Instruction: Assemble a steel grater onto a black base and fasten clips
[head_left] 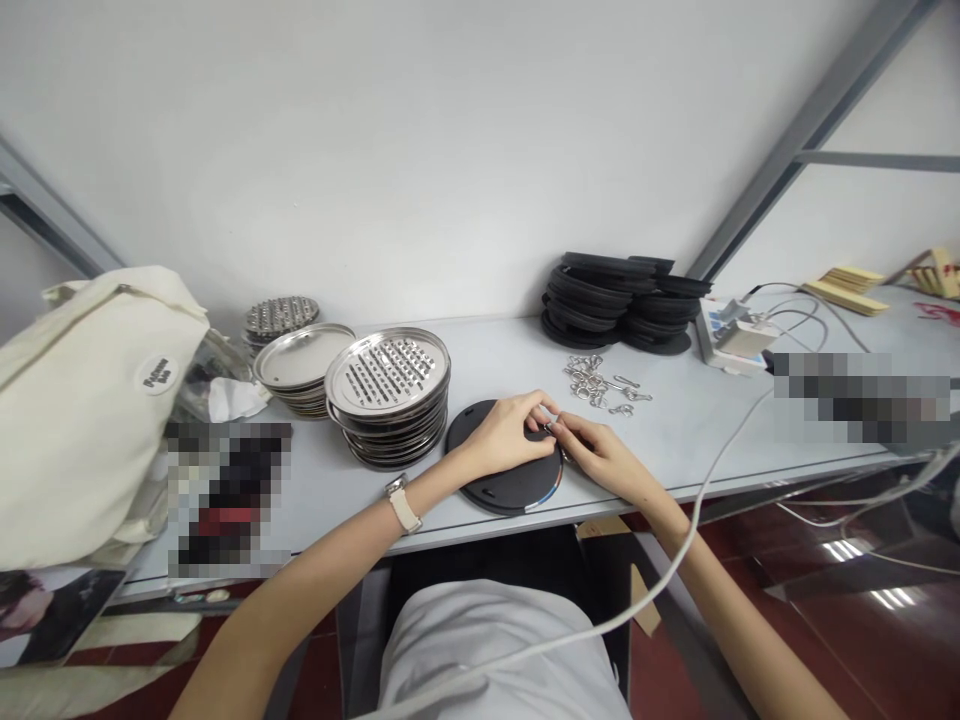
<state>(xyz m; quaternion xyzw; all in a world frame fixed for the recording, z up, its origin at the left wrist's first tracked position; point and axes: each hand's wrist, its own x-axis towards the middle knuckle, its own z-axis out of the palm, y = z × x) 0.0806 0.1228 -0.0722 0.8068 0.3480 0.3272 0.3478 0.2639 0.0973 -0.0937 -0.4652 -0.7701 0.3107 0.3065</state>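
A round black disc (480, 455) with small raised knobs and a coloured strip along its near right rim lies at the table's front edge. Across its top rests my left hand (510, 435), thumb and fingers curled closed around the right rim. My right hand (596, 455) is closed in a pinch at that rim, its fingertips meeting those of the left. Between them shows a bit of a small metal clip (548, 427), mostly hidden by the fingers. Behind the right hand is a loose pile of metal clips and rings (592, 378).
Stacked round metal graters (388, 375) stand left of the disc, with more metal discs (300, 355) behind. Stacks of black discs (600, 290) are by the wall. A power strip (731, 335) lies right; a white cable (697, 510) crosses in front. A cream bag (90, 400) sits left.
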